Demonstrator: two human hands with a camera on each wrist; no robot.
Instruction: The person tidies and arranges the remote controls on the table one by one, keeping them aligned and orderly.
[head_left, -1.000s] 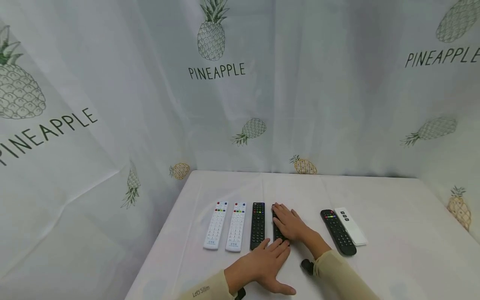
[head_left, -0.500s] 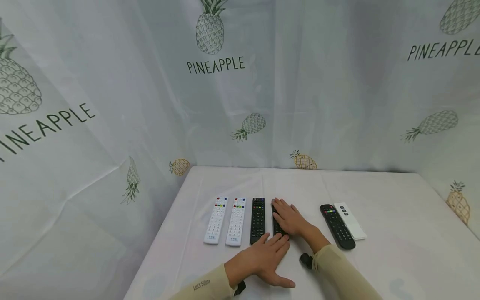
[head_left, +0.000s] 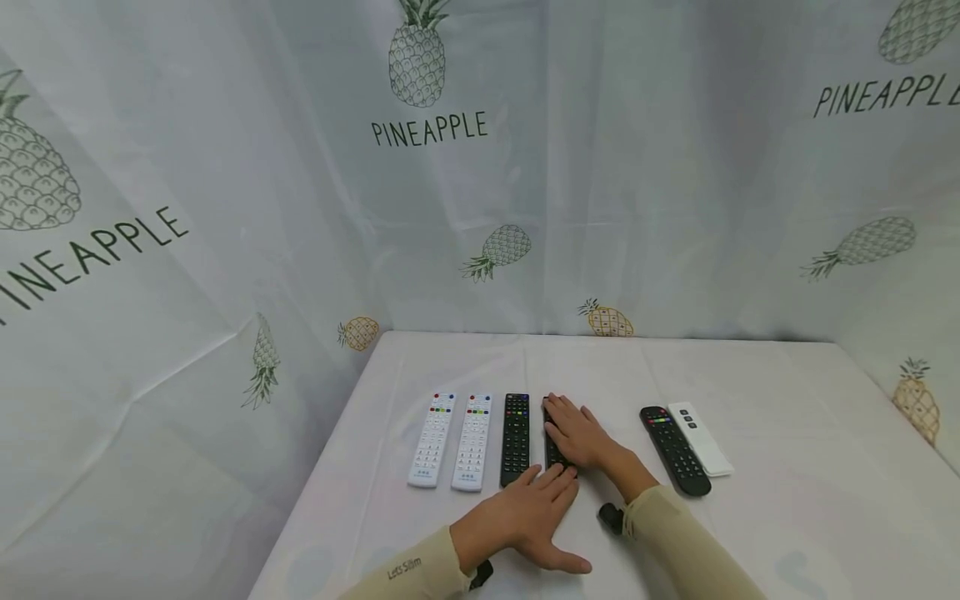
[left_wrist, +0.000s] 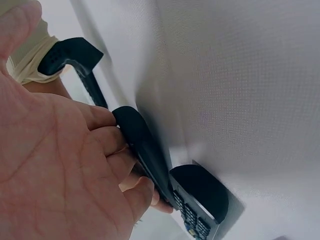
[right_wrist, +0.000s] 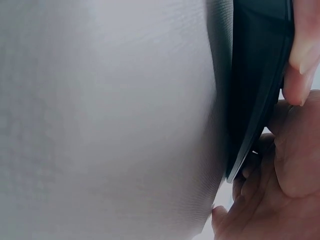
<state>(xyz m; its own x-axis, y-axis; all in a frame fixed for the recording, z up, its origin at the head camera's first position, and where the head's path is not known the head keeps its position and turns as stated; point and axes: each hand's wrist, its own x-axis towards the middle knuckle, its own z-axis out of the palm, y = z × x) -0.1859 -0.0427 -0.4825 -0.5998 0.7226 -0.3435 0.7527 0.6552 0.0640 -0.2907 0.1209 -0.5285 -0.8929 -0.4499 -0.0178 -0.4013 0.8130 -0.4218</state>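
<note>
A black remote control (head_left: pixel 552 452) lies on the white-covered table (head_left: pixel 780 417), largely hidden under both hands. My right hand (head_left: pixel 583 435) rests palm down along its upper part, fingers fairly straight. At its near end, the extended fingertips of my left hand (head_left: pixel 525 515) touch it, the thumb spread out to the right. The left wrist view shows this remote's side (left_wrist: pixel 145 145) against those fingertips. In the right wrist view its dark edge (right_wrist: pixel 260 65) stands close to the cloth, with fingers upon the button face. Just left of it lies another black remote (head_left: pixel 515 437), parallel.
Two white remotes, one outer (head_left: pixel 431 442) and one inner (head_left: pixel 472 442), continue the row leftward. On the right, a rounded black remote (head_left: pixel 677 450) lies slanted against a slim white remote (head_left: pixel 701 440). A pineapple-print curtain (head_left: pixel 637 167) hangs behind the table.
The head view has tilted slightly, so the scene sits a little higher in the picture. Both hands and all the remotes keep their places on the table.
</note>
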